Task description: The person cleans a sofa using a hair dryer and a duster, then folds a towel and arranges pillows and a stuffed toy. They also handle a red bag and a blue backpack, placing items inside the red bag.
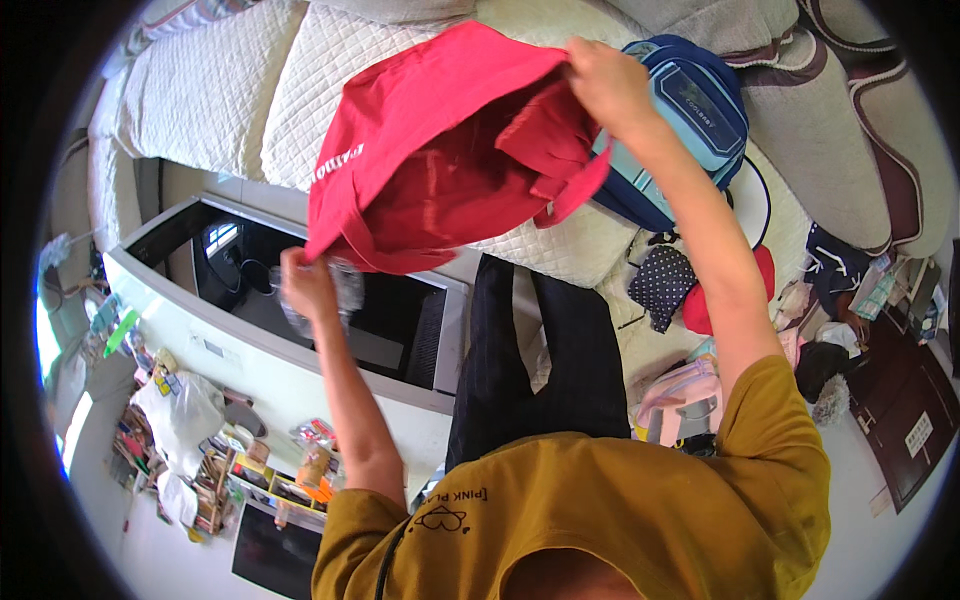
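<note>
A red fabric bag [435, 112] with white lettering hangs stretched between my two hands, its wide mouth facing me. My left hand [308, 286] grips its lower left corner. My right hand [609, 84] is closed on the upper right corner of its rim. Inside the mouth a pocket-like flap of red cloth shows. A strap loops beneath the left side, and another strip of red cloth dangles on the right. Crumpled clear plastic [346, 294] appears right by my left hand; whether I hold it or it lies on the table behind cannot be told.
Beyond the bag stretches a sofa with a white quilted cover [202, 97]. A blue backpack [694, 112] rests there, near a polka-dot cloth item [661, 286] and a pink bag [684, 394]. At left stands a long white table with a dark glass top [375, 330].
</note>
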Available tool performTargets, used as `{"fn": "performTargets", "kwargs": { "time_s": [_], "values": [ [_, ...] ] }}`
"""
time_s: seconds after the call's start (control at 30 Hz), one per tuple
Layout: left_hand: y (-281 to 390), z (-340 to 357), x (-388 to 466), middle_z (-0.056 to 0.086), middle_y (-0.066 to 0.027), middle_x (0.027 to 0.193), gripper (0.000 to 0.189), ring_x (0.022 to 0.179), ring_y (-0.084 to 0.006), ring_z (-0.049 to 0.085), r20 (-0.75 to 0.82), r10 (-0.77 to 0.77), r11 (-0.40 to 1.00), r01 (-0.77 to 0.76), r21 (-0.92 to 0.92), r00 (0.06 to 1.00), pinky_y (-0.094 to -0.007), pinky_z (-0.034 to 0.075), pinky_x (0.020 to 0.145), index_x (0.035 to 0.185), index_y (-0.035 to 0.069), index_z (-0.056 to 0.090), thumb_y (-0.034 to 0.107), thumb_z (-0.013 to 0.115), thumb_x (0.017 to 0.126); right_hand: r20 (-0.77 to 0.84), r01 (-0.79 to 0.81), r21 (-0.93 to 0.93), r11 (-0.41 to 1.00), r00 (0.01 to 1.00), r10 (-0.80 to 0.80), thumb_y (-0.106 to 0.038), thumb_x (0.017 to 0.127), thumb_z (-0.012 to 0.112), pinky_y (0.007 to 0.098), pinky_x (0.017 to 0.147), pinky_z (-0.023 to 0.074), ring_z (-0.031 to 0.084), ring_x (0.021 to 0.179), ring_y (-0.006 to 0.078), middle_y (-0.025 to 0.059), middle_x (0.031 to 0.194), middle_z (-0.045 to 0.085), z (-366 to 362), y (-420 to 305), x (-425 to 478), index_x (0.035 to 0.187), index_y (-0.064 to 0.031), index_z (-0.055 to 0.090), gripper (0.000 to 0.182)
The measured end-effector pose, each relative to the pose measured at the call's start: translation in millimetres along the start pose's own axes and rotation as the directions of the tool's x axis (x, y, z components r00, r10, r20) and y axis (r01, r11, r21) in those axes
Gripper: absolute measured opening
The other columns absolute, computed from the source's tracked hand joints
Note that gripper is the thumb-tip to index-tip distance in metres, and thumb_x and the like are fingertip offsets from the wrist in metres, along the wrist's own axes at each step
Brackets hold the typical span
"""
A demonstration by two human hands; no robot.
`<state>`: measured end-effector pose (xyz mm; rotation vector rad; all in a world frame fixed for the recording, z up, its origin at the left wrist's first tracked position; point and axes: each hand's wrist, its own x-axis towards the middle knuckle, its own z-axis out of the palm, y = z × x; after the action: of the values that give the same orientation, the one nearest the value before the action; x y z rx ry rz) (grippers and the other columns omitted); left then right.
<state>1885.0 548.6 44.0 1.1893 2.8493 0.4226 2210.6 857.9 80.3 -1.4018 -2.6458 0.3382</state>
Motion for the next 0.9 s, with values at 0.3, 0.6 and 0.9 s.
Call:
{"fn": "performTargets", "kwargs": {
  "time_s": [0.3, 0.6, 0.9],
  "values": [
    [-18.4, 98.3, 44.8, 0.056, -0.0072, 0.11, 0.045, 0.099, -0.0199, 0.052, 0.902, -0.127, -0.045, 0.906, -0.42, 0.412, -0.0306, 0.039, 0.088, 0.114, 0.004, 0.055, 0.038, 0.055, 0.084, 0.785, -0.768, 0.611, -0.195, 0.62, 0.016, -0.015, 0.086, 0.052, 0.0166, 0.036, 0.0203, 0.027, 0.041, 0.0003, -0.0084, 0.053, 0.03, -112.0, -65.2, -69.5, 0.094, -0.0061, 0.054, 0.012],
    [119.6, 53.9, 5.2, 0.062, -0.0047, 0.08, 0.023, 0.074, -0.0121, 0.058, 0.831, 0.328, 0.501, 0.663, -0.556, 0.449, -0.0255, 0.045, 0.071, 0.096, 0.001, 0.063, 0.015, 0.062, 0.077, 0.723, -0.654, 0.691, -0.309, 0.617, 0.311, -0.014, 0.084, 0.049, 0.018, 0.035, 0.0213, 0.028, 0.039, 0.0027, -0.0045, 0.054, 0.034, -115.3, -19.3, -90.0, 0.079, -0.0082, 0.047, 0.008],
    [256.6, 47.8, -20.7, 0.057, -0.0089, 0.108, 0.053, 0.098, -0.0176, 0.053, 0.556, 0.64, 0.457, 0.319, -0.83, 0.53, -0.0305, 0.041, 0.085, 0.124, 0.003, 0.045, 0.018, 0.063, 0.077, 0.8, -0.75, 0.599, -0.28, 0.568, 0.193, -0.015, 0.086, 0.048, 0.0181, 0.034, 0.0193, 0.025, 0.038, 0.002, -0.0067, 0.052, 0.03, -132.2, -56.5, -96.0, 0.089, -0.0043, 0.052, 0.012]
  ]
}}
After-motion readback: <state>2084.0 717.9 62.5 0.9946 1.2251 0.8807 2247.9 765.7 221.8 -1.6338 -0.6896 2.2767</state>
